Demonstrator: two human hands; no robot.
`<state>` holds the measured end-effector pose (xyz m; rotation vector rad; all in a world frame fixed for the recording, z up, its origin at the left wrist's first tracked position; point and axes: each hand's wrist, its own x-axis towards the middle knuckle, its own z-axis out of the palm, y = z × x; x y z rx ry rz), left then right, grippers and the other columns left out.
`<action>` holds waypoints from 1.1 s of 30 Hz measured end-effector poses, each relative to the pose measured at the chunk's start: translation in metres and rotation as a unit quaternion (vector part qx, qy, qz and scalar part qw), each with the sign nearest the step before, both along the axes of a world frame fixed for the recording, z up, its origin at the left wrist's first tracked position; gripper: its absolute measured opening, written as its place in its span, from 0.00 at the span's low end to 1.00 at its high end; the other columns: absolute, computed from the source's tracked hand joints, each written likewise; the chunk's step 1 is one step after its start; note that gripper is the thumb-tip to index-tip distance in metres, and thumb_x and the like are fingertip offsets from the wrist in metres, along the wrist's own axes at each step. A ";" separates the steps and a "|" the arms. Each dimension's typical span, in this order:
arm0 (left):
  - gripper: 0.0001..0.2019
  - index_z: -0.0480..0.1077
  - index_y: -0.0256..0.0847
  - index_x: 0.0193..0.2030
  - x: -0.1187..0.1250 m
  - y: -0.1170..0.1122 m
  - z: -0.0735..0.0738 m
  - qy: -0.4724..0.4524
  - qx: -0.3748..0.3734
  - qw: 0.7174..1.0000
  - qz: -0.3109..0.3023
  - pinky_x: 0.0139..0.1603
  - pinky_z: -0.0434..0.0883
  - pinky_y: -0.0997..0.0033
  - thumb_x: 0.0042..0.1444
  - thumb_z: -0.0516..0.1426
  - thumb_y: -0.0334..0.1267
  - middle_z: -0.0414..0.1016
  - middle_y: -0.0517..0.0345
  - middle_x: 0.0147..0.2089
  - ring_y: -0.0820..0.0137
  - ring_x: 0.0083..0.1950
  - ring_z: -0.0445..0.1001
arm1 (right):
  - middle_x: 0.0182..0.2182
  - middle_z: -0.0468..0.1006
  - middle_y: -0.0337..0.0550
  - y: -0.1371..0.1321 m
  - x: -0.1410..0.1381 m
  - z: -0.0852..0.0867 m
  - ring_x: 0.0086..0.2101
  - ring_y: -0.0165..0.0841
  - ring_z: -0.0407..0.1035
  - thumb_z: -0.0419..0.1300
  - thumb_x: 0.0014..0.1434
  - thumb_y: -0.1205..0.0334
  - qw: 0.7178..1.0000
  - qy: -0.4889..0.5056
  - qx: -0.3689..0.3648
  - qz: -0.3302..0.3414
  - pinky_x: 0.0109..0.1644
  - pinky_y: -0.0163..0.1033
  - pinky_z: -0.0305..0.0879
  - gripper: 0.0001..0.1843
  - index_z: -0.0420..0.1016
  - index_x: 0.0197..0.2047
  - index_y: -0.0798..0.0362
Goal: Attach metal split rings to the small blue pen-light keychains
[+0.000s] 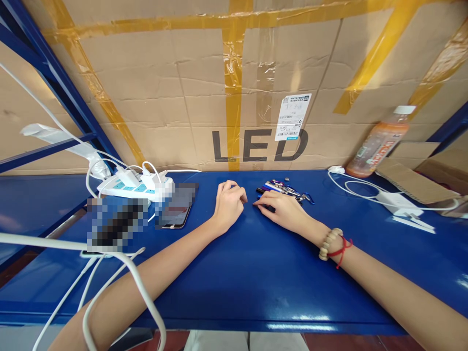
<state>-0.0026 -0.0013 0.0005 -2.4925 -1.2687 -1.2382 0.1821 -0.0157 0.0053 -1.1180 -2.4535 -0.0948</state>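
Both my forearms rest on a blue metal shelf [234,282]. My left hand [228,204] lies near the middle of the shelf with its fingers curled in; I see nothing in it. My right hand [281,208] lies just to its right, fingers bent and pointing left, its fingertips pressed on a small dark object [268,208] that I cannot make out. A bead bracelet and a red cord [334,245] are on my right wrist. Just behind my right hand lies a small heap of pens and small metal parts [287,189].
A white power strip [133,187] with plugged chargers and white cables sits at the left, with two phones [177,209] beside it. A white charger [397,204] and cable lie at the right, near an orange drink bottle [378,144]. Taped cardboard marked LED [256,97] forms the back wall.
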 end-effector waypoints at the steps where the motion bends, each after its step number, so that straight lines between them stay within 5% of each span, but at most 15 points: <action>1: 0.14 0.64 0.39 0.21 0.001 0.000 0.000 -0.006 0.012 1.000 0.001 0.47 0.61 0.66 0.44 0.47 0.17 0.72 0.60 0.25 0.67 0.43 0.68 | 0.37 0.77 0.44 0.000 0.000 0.000 0.40 0.34 0.71 0.51 0.60 0.65 1.000 0.000 0.000 -0.001 0.41 0.38 0.68 0.13 0.76 0.41 0.51; 7: 0.14 0.65 0.39 0.26 0.001 0.000 -0.001 -0.001 0.001 1.000 0.000 0.44 0.62 0.65 0.40 0.47 0.17 0.69 0.57 0.34 0.67 0.44 0.65 | 0.37 0.77 0.43 -0.001 0.000 0.000 0.40 0.34 0.71 0.51 0.60 0.65 1.000 -0.001 -0.001 -0.001 0.42 0.37 0.67 0.13 0.76 0.42 0.51; 14: 0.15 0.62 0.40 0.22 -0.003 0.003 -0.003 0.006 -0.068 0.994 -0.082 0.48 0.63 0.65 0.42 0.44 0.15 0.67 0.57 0.30 0.66 0.46 0.62 | 0.37 0.77 0.43 -0.001 0.000 0.000 0.40 0.34 0.71 0.50 0.60 0.65 1.000 -0.004 -0.004 -0.004 0.41 0.37 0.67 0.13 0.76 0.42 0.52; 26: 0.20 0.71 0.41 0.25 -0.002 0.003 -0.005 0.021 -0.044 0.998 -0.047 0.50 0.61 0.62 0.43 0.45 0.14 0.70 0.56 0.35 0.65 0.51 0.60 | 0.37 0.77 0.43 0.000 0.001 -0.001 0.39 0.34 0.71 0.51 0.60 0.65 1.000 -0.001 0.000 0.000 0.41 0.37 0.67 0.13 0.76 0.41 0.52; 33: 0.14 0.61 0.36 0.14 -0.002 0.004 -0.006 0.025 -0.030 0.998 -0.046 0.45 0.61 0.63 0.42 0.49 0.17 0.69 0.57 0.32 0.66 0.45 0.61 | 0.37 0.77 0.43 0.000 0.000 -0.001 0.40 0.34 0.71 0.51 0.60 0.65 1.000 -0.002 -0.004 -0.004 0.42 0.37 0.67 0.13 0.76 0.42 0.52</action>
